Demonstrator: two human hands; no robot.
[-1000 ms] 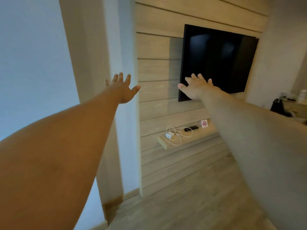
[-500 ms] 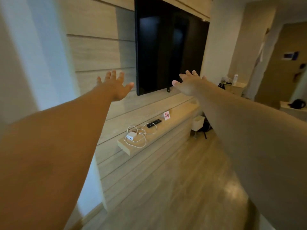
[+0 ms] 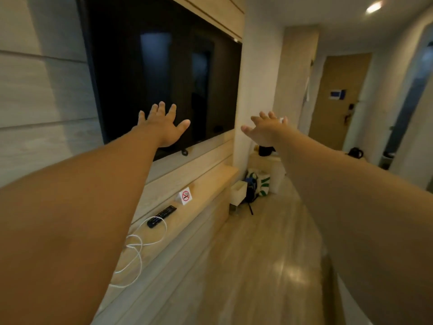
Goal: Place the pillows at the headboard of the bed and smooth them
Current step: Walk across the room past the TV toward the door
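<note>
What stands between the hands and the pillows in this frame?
That cannot be judged: no pillows and no bed show. Both the left hand and the right hand are open, empty and stretched out toward the TV wall and the hallway, with only bare floor below them.

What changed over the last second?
The view swung right: the TV now fills the upper left, and the door, the bags and more floor came into view. Nothing was taken hold of or let go. The left hand and right hand stay stretched out, open and empty; remote and cable unmoved on the shelf. No pillows or bed in view.
</note>
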